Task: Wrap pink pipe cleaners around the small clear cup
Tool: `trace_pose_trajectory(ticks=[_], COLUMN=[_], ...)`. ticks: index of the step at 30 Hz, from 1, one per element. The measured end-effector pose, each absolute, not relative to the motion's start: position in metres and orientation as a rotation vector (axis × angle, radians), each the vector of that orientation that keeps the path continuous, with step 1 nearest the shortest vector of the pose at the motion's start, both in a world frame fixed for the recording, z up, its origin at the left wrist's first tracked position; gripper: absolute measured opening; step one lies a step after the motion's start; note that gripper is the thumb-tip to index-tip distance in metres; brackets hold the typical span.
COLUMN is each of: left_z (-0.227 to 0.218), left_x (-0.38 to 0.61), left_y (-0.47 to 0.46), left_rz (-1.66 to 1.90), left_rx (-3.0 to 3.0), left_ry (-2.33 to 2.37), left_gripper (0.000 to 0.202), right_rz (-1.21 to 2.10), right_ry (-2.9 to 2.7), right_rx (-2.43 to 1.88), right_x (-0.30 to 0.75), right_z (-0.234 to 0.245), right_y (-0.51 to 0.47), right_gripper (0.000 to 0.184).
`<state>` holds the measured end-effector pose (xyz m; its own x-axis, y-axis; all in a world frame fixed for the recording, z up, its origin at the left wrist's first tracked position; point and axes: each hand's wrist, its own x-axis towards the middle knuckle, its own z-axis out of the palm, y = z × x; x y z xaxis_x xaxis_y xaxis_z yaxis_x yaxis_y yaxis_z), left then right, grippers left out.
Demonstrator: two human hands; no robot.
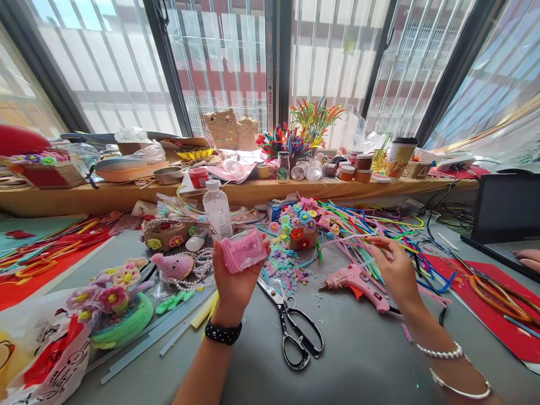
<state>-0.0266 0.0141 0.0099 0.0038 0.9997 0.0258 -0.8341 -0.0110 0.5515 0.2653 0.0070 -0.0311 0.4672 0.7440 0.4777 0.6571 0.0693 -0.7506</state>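
My left hand (231, 292) is closed around a small clear plastic cup wrapped in pink fuzzy strands (244, 251), held tilted on its side above the table. Off to the right, my right hand (392, 267) pinches a pink pipe cleaner (343, 241) between thumb and fingers. Just below that hand lies a pink glue gun (356, 284), its nozzle pointing left. Black-handled scissors (291, 320) rest on the table between my two forearms. Behind them are chopped pastel bits (284, 270) and a small basket of fuzzy flowers (306, 225).
Loose pipe cleaners (379, 219) spread across the back right. A plastic bottle (217, 208) stands behind my left hand. Glue sticks (143, 343) and a green flower pot (124, 318) lie left. Orange-handled scissors (498, 295) sit right, near a laptop (506, 208) and another person's hand (530, 259).
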Motion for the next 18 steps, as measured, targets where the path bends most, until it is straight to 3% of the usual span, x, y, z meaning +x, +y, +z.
trace_pose_trajectory(ticks=[4,9,18], left_z=[0.009,0.007,0.007], left_x=[-0.026,-0.025,-0.024], left_y=[0.014,0.012,0.013], left_rz=[1.561,1.509,1.470], left_rx=[0.425,0.477,0.532], left_ry=[0.420,0.436,0.431], left_gripper=[0.057,0.058,0.057], right_rz=[-0.056,0.106,0.066], right_ry=[-1.088,-1.210,-1.185], right_rx=[-1.923,-2.170,-2.181], right_x=[0.322,0.360,0.371], right_z=[-0.033,-0.046,-0.049], right_y=[0.029,0.057,0.054], right_gripper=[0.036,0.028,0.012])
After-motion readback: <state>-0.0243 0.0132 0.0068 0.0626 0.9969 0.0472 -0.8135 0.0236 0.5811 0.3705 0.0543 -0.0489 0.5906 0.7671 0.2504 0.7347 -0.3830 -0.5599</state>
